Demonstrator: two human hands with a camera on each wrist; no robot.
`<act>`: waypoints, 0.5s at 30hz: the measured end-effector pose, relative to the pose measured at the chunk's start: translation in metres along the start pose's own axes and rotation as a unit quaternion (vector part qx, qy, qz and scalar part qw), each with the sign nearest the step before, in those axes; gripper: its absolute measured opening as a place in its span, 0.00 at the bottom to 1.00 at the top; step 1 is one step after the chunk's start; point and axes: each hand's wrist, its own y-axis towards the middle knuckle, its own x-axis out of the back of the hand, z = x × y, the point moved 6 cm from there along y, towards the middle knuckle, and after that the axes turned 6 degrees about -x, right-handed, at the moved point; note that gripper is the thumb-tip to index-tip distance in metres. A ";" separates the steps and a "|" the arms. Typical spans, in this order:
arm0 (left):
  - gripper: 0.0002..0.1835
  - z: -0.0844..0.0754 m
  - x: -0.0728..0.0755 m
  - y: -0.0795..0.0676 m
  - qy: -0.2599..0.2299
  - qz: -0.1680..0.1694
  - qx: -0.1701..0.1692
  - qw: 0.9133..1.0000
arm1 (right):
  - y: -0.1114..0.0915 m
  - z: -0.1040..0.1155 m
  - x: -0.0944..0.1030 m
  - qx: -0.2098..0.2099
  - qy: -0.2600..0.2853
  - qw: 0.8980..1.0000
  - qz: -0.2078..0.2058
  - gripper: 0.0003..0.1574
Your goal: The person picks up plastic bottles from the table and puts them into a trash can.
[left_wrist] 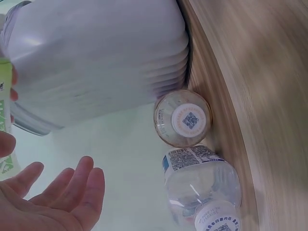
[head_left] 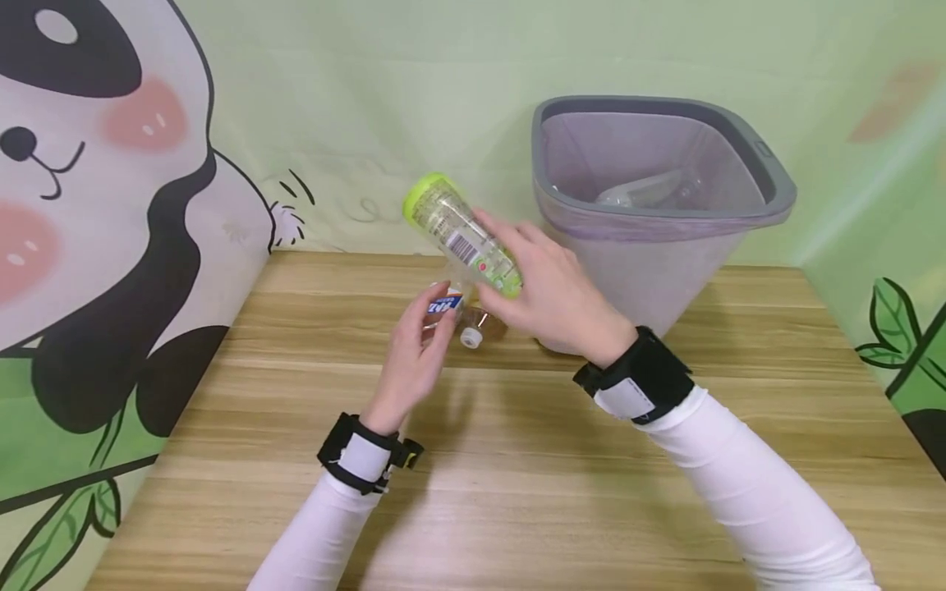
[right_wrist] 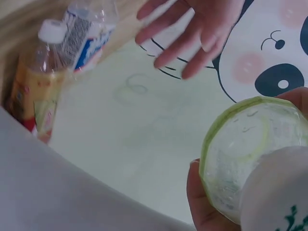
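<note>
My right hand (head_left: 554, 287) grips a clear plastic bottle with a green label (head_left: 460, 234), held tilted in the air left of the bin; its white cap (right_wrist: 279, 192) faces the right wrist camera. My left hand (head_left: 417, 353) is below and to the left of it, fingers spread and holding nothing, as the left wrist view shows. Past the left fingers, two bottles stand side by side on the table: a clear bottle with a blue and white label (right_wrist: 86, 38) and a white-capped bottle with an orange-yellow label (right_wrist: 36, 91), partly hidden in the head view.
A light purple waste bin (head_left: 628, 271) with a grey rim (head_left: 665, 215) stands at the back right, close to the standing bottles. Inside lies a clear plastic bottle (head_left: 643, 190). Behind the wooden table (head_left: 517, 492) hangs a green backdrop with a panda (head_left: 111, 189).
</note>
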 end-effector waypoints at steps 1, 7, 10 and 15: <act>0.23 0.000 0.000 0.000 0.001 0.000 0.000 1.000 | 0.002 0.002 0.003 0.003 -0.006 1.000 0.001 0.47; 0.23 0.000 0.001 0.002 0.008 0.001 0.000 1.000 | 0.011 0.009 0.021 0.006 -0.025 1.000 0.006 0.45; 0.23 -0.001 0.001 0.003 0.021 0.000 -0.004 1.000 | 0.015 0.012 0.030 0.001 -0.020 1.000 0.007 0.44; 0.24 -0.005 0.004 0.008 0.096 -0.005 -0.034 0.995 | 0.024 0.018 0.048 -0.024 0.027 0.999 0.016 0.43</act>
